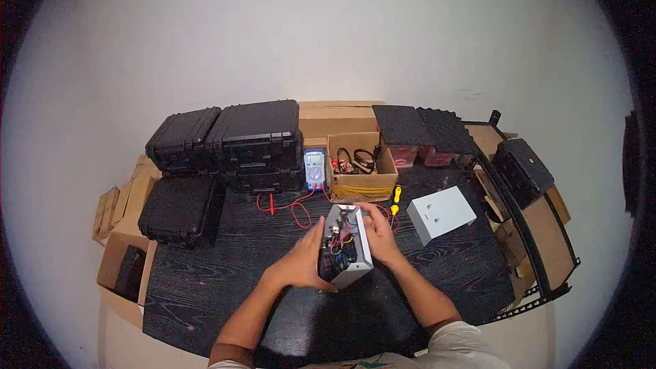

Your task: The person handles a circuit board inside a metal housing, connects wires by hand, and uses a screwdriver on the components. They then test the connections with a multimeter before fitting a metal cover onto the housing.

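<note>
Between my two hands is an open metal electronics enclosure, tilted over the near middle of the table. Wires and small components show inside it. My left hand presses along its left side, and my right hand wraps its far right corner. To the right lies a light grey metal cover with small holes in its top face. A yellow-and-black screwdriver rests beyond my right hand. The blue multimeter stands behind the enclosure, its red leads spread on the table.
Black hard cases are stacked at the back left, with another case in front. A cardboard box of cables stands at the back middle. Dark-lidded bins sit behind right. A black metal rack borders the right edge of the dark table.
</note>
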The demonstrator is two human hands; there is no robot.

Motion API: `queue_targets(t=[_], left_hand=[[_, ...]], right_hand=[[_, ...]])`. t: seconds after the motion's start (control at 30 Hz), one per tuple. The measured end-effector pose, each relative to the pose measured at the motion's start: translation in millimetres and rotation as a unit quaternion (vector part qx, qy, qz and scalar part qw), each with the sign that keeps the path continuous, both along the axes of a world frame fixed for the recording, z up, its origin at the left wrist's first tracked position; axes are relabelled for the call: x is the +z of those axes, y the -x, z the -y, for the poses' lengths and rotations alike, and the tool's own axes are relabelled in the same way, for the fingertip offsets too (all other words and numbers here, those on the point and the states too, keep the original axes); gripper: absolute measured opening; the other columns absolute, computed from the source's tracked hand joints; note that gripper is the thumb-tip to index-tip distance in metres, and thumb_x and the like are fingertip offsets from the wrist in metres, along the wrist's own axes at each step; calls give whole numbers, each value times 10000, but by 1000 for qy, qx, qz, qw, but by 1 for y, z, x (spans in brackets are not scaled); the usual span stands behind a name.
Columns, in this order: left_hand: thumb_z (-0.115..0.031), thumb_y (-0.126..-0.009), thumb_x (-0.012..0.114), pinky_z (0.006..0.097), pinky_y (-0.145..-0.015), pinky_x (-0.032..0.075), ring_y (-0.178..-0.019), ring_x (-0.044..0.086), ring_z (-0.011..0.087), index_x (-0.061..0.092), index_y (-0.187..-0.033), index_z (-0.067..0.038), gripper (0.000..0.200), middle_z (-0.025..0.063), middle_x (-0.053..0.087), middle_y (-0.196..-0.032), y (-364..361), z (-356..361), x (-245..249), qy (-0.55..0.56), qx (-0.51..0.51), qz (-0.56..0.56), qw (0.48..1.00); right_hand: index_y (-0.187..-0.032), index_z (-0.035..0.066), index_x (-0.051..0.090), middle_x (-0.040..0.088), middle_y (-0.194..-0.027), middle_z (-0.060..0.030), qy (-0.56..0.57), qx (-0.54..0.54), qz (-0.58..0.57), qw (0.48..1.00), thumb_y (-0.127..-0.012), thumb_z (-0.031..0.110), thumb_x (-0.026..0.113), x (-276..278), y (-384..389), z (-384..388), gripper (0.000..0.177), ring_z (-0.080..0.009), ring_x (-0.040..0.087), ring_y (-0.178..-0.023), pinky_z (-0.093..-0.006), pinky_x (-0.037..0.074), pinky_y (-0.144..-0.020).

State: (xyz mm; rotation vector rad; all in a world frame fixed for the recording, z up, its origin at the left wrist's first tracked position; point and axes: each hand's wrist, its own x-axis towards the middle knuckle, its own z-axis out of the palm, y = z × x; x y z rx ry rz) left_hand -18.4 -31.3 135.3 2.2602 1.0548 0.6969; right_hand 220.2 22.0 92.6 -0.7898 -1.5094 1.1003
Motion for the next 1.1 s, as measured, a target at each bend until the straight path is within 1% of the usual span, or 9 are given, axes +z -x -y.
queue_targets(t=[0.23, 0.27, 0.33, 0.37, 0.47, 0.5, 0.7, 0.8, 1.1], left_hand=[[-376, -481, 999, 481, -1230, 306, -1454, 359, 470, 42, -1610, 71, 1546, 338, 325, -1564, -6, 5, 11, -10, 64, 18, 998], [-367, -481, 996, 489, -1217, 318, -1434, 377, 471, 79, -1605, 68, 1515, 334, 350, -1544, -4, 5, 15, -21, 63, 20, 998], [-348, -481, 990, 506, -1191, 344, -1392, 413, 472, 152, -1596, 62, 1454, 327, 398, -1504, 1, 3, 24, -43, 62, 21, 997], [-370, -485, 973, 522, -1169, 351, -1361, 439, 462, 235, -1576, 54, 1383, 300, 446, -1471, 1, 7, 32, -37, 73, 23, 996], [-427, -490, 958, 515, -1177, 331, -1363, 442, 442, 267, -1577, 34, 1368, 272, 478, -1451, 6, 7, 37, -78, 47, -67, 994], [-441, -488, 952, 508, -1172, 331, -1350, 451, 427, 277, -1577, 20, 1362, 258, 489, -1444, 7, 7, 33, -88, 41, -86, 992], [-442, -464, 954, 532, -1133, 352, -1311, 467, 413, 290, -1584, -34, 1364, 233, 482, -1448, 2, 10, 16, -76, 7, -177, 981], [-446, -456, 958, 559, -1127, 359, -1338, 451, 421, 291, -1583, -41, 1371, 233, 477, -1457, -2, 7, 1, -77, 0, -193, 978], [-502, -427, 964, 530, -1137, 354, -1338, 459, 427, 320, -1556, 14, 1398, 239, 479, -1460, -8, 7, -9, -89, -10, -213, 973]], right_hand=[[-1393, 21, 501, 615, -881, 35, 7, -14, 5, 1000, -1063, 82, 522, 3, -19, -8, 337, -32, 548, -735, -214, 450, -673], [-1330, 16, 561, 574, -834, 45, -74, -73, 62, 993, -1042, 63, 556, 6, -26, -12, 291, -41, 508, -721, -222, 435, -671], [-1267, 47, 611, 611, -759, 47, -84, -173, 113, 975, -970, 57, 607, 1, -38, -31, 298, -28, 541, -684, -207, 429, -628], [-1250, 37, 615, 672, -864, -50, -42, -208, 185, 960, -954, 96, 635, 4, -47, -32, 302, -153, 656, -760, -305, 515, -696], [-1254, 29, 609, 676, -1120, -181, -135, -314, 372, 863, -955, 154, 636, -30, -72, -48, 325, -354, 697, -957, -467, 556, -830], [-1285, 46, 603, 585, -1317, -246, -32, -297, 396, 868, -976, 258, 608, -28, -74, -45, 375, -482, 623, -1120, -589, 518, -929], [-1292, 111, 681, 622, -1271, -216, 54, -313, 509, 800, -999, 387, 569, -54, -73, -48, 418, -446, 658, -1087, -537, 537, -929], [-1200, 104, 746, 652, -1229, -221, 66, -316, 520, 791, -989, 389, 587, -53, -75, -50, 388, -445, 670, -1058, -533, 545, -916], [-993, 13, 785, 729, -1048, -217, -66, -362, 410, 835, -879, 190, 748, -32, -92, -53, 214, -388, 707, -984, -479, 564, -873]])
